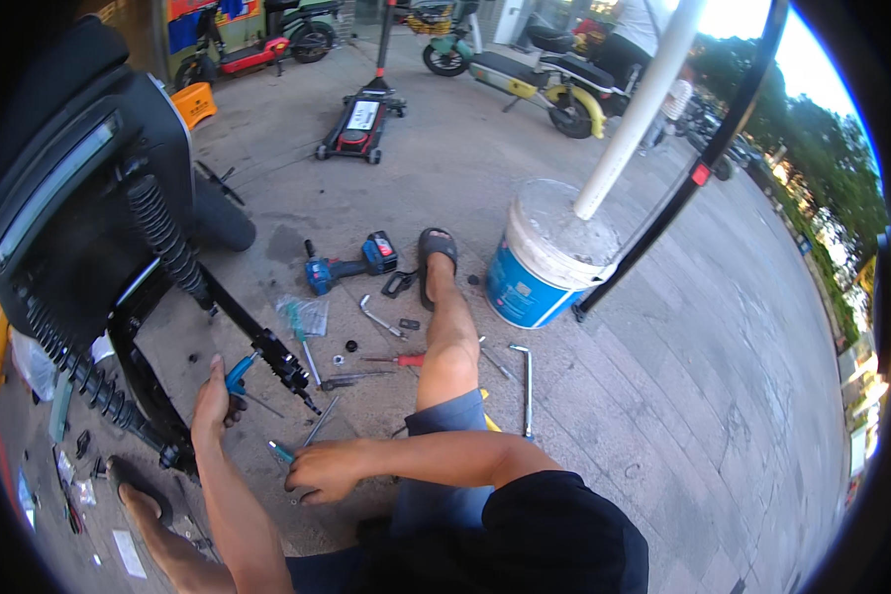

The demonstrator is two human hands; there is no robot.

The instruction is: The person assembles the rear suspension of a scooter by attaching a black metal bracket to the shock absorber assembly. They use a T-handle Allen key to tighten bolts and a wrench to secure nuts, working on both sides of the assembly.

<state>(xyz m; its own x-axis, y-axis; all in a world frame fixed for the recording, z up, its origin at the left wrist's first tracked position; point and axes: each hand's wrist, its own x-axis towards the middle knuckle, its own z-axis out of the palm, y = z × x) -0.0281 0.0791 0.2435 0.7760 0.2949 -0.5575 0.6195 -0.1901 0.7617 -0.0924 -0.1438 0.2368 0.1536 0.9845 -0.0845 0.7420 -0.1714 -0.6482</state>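
Note:
My left hand (214,404) is closed around a blue-handled tool (237,375), beside the lower end of a black fork leg (285,362) on a raised two-wheeler. A thin shaft points from that tool toward the ground. My right hand (329,471) is low in front of me, palm down with fingers curled. A teal handle (281,451) shows at its edge, and a slim metal shaft (321,420) runs close by. Whether the fingers grip these is hidden. Two coil-spring shocks (152,216) hang from the vehicle's dark front body (84,168).
Around my outstretched leg lie a blue cordless impact wrench (339,265), a red-handled screwdriver (406,360), L-shaped wrenches (528,391) and small black parts (351,346). A white-and-blue bucket (540,267) holds a pole. Farther off stand a floor jack (359,127) and parked scooters (554,84).

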